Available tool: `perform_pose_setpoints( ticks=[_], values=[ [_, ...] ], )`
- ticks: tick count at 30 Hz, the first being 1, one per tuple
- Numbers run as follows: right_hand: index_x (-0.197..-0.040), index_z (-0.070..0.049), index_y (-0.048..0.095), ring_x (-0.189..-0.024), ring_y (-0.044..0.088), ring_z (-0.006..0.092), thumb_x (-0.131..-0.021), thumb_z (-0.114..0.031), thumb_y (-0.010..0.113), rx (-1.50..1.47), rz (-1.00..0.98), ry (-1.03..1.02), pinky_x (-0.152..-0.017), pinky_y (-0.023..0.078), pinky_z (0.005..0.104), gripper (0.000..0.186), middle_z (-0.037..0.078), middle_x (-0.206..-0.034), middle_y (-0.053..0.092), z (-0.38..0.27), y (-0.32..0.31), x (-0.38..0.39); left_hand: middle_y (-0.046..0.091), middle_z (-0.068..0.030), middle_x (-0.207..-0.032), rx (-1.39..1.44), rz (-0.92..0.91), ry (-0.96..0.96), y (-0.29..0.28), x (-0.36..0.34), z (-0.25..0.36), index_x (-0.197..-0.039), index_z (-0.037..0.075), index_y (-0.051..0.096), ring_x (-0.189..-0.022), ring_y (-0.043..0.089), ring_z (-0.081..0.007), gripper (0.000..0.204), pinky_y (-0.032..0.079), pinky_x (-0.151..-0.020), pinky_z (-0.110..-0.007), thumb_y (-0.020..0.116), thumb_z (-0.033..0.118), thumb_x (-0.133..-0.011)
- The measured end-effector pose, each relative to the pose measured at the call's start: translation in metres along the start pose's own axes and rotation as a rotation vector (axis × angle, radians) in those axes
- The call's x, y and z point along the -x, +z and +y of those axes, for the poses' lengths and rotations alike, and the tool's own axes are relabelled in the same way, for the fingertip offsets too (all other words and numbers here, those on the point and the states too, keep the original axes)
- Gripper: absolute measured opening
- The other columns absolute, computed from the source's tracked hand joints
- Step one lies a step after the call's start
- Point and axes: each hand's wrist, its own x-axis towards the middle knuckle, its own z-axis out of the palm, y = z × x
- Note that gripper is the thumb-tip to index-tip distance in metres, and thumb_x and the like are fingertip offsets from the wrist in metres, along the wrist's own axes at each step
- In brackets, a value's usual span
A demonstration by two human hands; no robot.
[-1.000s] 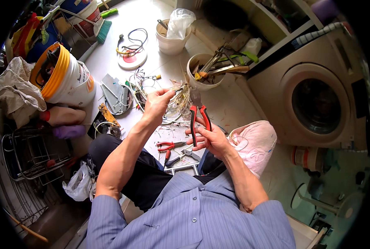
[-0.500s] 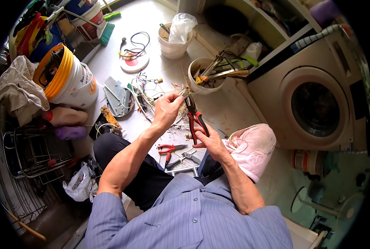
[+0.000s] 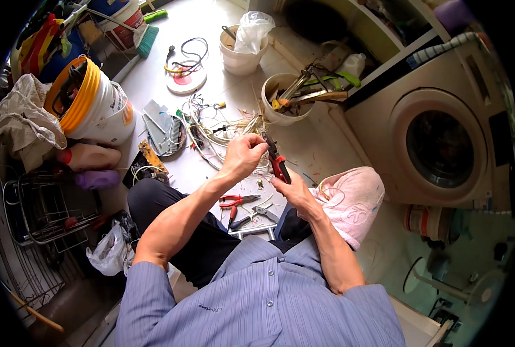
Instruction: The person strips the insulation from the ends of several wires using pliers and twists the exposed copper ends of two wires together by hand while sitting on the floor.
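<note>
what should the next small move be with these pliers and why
Probably ease the curled fingers of the left hand slightly away from the dark metal pliers with red-and-black handles in the right hand. Fingers and tool tip sit so close that skin could get pinched, and it is too small to tell whether anything lies between the jaws.

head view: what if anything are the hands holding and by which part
Right hand: pliers, by the handles. Left hand: pinched near the jaws; whether it holds anything cannot be told.
</note>
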Motion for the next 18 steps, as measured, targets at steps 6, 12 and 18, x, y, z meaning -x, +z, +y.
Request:
perform_pose_setpoints(
  ticks=[6, 12, 18],
  values=[
    [-0.083, 0.001, 0.061, -0.06, 0.048, 0.0132, -0.093, -0.026, 0.066, 0.141, 0.249, -0.054, -0.056, 0.041, 0.034, 0.029, 0.006, -0.061, 0.051, 0.02, 0.019, 0.001, 0.061, -0.0013, -0.068, -0.034, -0.083, -0.048, -0.002, 0.002, 0.006, -0.089, -0.004, 0.07, -0.062, 0.052, -0.0077, 0.02, 0.043, -0.057, -0.028, 0.066, 0.016, -0.088],
    [-0.077, -0.01, 0.051, -0.044, 0.031, 0.0069, -0.1, -0.032, 0.061, -0.617, -0.164, 0.134, -0.041, 0.026, 0.026, 0.033, -0.005, -0.056, 0.036, 0.025, 0.016, 0.021, 0.057, 0.0042, -0.065, 0.381, -0.299, -0.076, -0.012, -0.009, -0.002, -0.091, 0.002, 0.071, -0.056, 0.047, -0.0052, 0.014, 0.036, -0.05, -0.023, 0.069, 0.015, -0.092],
    [-0.102, -0.004, 0.058, -0.07, 0.063, 0.0188, -0.104, -0.032, 0.055, -0.804, -0.223, 0.214, -0.064, 0.057, 0.0345, 0.028, 0.008, -0.084, 0.065, 0.032, 0.01, 0.015, 0.041, 0.0102, -0.06, 0.987, -0.272, -0.274, -0.033, -0.019, 0.004, -0.093, 0.007, 0.064, -0.047, 0.029, -0.0013, 0.011, 0.02, -0.042, -0.02, 0.068, 0.017, -0.096]
  ],
)
